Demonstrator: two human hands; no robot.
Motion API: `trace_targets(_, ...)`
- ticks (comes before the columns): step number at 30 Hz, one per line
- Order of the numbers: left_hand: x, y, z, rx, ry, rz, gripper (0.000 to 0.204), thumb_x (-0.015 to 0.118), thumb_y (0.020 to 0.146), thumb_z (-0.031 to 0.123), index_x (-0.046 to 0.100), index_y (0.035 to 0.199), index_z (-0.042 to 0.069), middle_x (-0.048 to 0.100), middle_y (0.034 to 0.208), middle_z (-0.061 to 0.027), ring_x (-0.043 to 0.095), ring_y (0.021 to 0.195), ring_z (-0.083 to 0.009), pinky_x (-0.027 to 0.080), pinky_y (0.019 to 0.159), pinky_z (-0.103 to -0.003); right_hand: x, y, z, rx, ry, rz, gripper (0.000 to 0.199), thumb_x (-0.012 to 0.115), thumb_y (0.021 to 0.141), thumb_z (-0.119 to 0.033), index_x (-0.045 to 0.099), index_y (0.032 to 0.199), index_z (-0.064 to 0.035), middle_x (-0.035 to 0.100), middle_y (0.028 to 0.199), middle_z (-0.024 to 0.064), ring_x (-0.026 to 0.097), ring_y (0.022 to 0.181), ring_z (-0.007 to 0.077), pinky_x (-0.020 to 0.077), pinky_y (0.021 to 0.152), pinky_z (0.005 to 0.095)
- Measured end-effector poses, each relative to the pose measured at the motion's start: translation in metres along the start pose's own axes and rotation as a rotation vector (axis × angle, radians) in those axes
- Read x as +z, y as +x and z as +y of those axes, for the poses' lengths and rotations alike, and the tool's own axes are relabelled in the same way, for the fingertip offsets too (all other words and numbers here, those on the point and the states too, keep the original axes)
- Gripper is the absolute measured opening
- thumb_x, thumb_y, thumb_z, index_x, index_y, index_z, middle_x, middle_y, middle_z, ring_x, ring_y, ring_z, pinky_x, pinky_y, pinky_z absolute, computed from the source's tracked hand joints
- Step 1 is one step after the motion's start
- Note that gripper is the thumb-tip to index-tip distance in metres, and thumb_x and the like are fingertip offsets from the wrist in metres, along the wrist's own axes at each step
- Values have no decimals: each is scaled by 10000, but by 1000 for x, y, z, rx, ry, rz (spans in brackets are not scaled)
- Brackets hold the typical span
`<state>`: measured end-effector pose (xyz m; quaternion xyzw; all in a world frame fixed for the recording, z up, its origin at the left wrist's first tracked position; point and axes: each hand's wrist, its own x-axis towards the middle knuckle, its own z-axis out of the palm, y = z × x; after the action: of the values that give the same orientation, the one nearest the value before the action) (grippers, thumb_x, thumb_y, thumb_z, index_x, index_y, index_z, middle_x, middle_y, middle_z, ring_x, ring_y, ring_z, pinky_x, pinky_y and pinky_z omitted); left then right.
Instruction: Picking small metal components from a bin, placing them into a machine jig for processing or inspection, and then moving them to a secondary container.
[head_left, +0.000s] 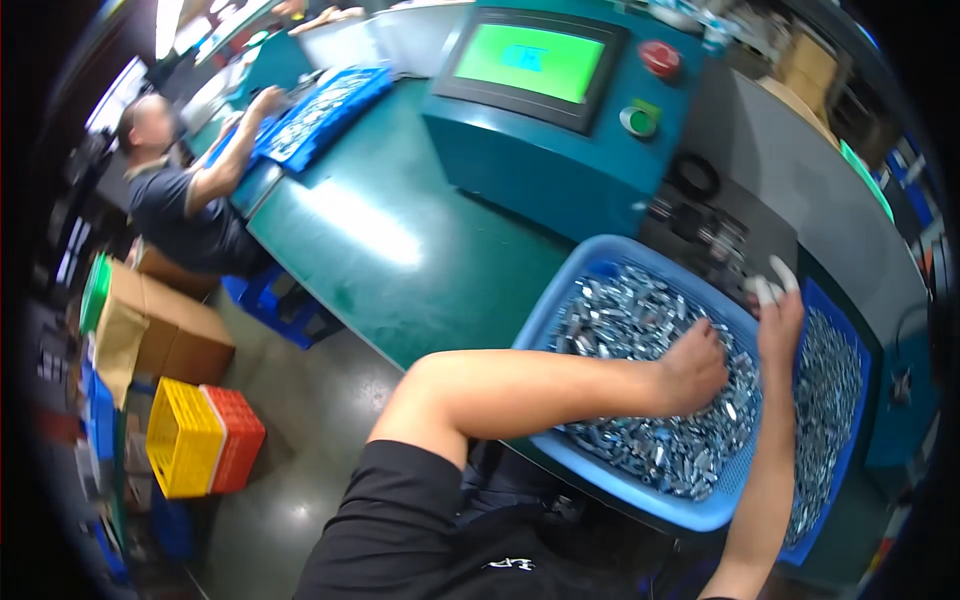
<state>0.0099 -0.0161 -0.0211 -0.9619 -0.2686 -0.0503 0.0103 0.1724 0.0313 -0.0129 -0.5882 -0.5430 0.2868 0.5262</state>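
A light blue plastic basket (560, 285) full of small shiny metal parts (640, 460) stands on the bench in front of me. My left hand (693, 370) reaches across into it, fingers curled down among the parts; what they grip is hidden. Past the basket's right rim, my right hand (778, 308) is raised beside a metal fixture (722, 240). White covers sit on some of its fingertips, and the fingers are apart, slightly blurred. I make out nothing held in them.
A teal machine box (540, 160) with a lit green screen, a red knob and a green button stands beyond the basket. At right lies a blue tray (848, 440) of metal parts. Far left, a person (190, 190) works over a blue tray (330, 112). Yellow (185, 440) and red crates (235, 440) stand on the floor.
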Motion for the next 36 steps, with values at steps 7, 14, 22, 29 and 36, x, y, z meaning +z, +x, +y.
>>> trace_targets(7,4,-2,-11,8,-50,-31,212,592,771,248,702,877,101,636,995,-94,563,992,-238,363,902,-376,11,10,2,-108,-324,65,415,593,905,-130,487,1298,-47,656,879,32,552,711,91,445,632,219)
trace_targets(14,4,-3,-8,7,-87,7,228,609,756,239,699,894,82,637,1009,-107,574,996,-247,355,909,-393,42,9,-48,-198,-897,55,477,655,796,-179,540,1243,-58,657,778,181,646,748,301,496,705,384)
trace_targets(22,4,0,-6,-28,-107,-2,197,625,733,219,707,864,97,648,963,-92,592,953,-230,338,903,-384,46,17,-70,-239,-1245,79,233,646,757,-248,647,878,-50,665,793,201,646,796,378,507,712,470)
trace_targets(29,7,-4,-13,-23,-159,-37,209,632,726,213,713,877,94,653,990,-92,577,998,-237,333,922,-390,-36,4,-46,-153,-1006,273,241,693,736,-290,658,811,-64,672,773,143,645,750,351,493,655,414)
trace_targets(36,-21,-8,-13,13,-227,-37,170,675,662,199,711,777,80,676,858,-113,594,974,-275,368,905,-417,-163,-38,8,272,-1301,243,305,729,712,-298,659,822,-22,667,887,207,633,870,390,499,765,462)
